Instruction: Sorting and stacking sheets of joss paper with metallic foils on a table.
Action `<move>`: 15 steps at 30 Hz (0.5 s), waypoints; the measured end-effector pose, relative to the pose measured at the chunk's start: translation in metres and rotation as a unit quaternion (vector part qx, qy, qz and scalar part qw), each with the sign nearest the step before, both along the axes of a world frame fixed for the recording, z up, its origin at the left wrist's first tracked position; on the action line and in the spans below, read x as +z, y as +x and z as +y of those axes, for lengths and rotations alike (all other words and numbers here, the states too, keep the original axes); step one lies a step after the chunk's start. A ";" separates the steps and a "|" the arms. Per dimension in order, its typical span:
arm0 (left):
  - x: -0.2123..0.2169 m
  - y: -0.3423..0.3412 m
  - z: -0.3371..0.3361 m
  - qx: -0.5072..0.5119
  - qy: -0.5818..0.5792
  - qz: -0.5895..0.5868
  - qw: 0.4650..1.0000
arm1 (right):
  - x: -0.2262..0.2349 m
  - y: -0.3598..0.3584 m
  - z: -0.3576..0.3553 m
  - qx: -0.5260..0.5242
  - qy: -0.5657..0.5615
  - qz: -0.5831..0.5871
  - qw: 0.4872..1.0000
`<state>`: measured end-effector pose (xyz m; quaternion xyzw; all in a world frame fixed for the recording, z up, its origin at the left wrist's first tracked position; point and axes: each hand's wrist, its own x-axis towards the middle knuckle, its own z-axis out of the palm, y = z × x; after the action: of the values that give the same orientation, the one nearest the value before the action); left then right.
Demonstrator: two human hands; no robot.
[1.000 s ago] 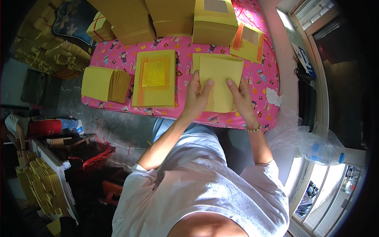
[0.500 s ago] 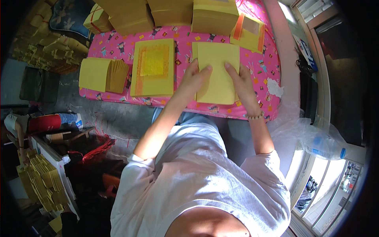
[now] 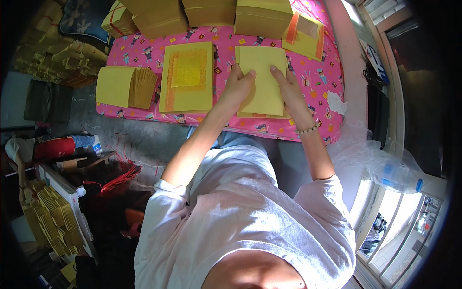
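Observation:
Between my two hands is a pad of plain pale-yellow paper sheets (image 3: 262, 79), lying over more yellow paper whose edges show below and at the right. My left hand (image 3: 238, 87) grips its left edge, thumb on top and fingers curled beneath the side. My right hand (image 3: 288, 90), with a beaded bracelet at the wrist, holds the right edge the same way. Left of them lies a stack of yellow paper (image 3: 187, 98) with an orange-bordered gold square on top. Farther left, a folded yellow bundle (image 3: 114, 87) shows fanned layers on its right side.
Tall yellow paper stacks (image 3: 262, 21) line the far side of the pink patterned tabletop (image 3: 226, 103). A crumpled white tissue (image 3: 337, 102) lies near its right edge. A plastic bottle (image 3: 397, 177) lies by the window. Another person (image 3: 21, 154) handles yellow bundles at lower left.
Both hands have moved slightly away from me with the sheets. The lower edge of the paper beneath now shows past the top sheets. The view has also shifted a little.

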<state>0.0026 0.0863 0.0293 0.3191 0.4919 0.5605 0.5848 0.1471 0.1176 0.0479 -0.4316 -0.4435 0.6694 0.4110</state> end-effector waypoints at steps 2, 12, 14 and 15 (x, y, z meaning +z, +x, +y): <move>-0.002 0.000 -0.002 0.006 0.026 0.032 0.999 | 0.000 0.000 -0.002 -0.004 0.003 -0.006 1.000; 0.016 0.014 -0.026 0.042 0.163 0.035 0.985 | 0.019 0.013 -0.017 0.024 0.068 0.008 0.997; 0.020 0.018 -0.032 0.049 0.199 0.049 0.978 | 0.021 0.015 -0.017 0.019 0.049 0.036 0.998; 0.024 0.019 -0.035 0.047 0.197 0.061 0.977 | 0.023 0.016 -0.018 0.008 0.066 0.016 0.998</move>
<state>0.0218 0.0516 0.0529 0.4384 0.4214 0.6525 0.4522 0.1634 0.1001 0.0704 -0.3896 -0.4836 0.6483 0.4405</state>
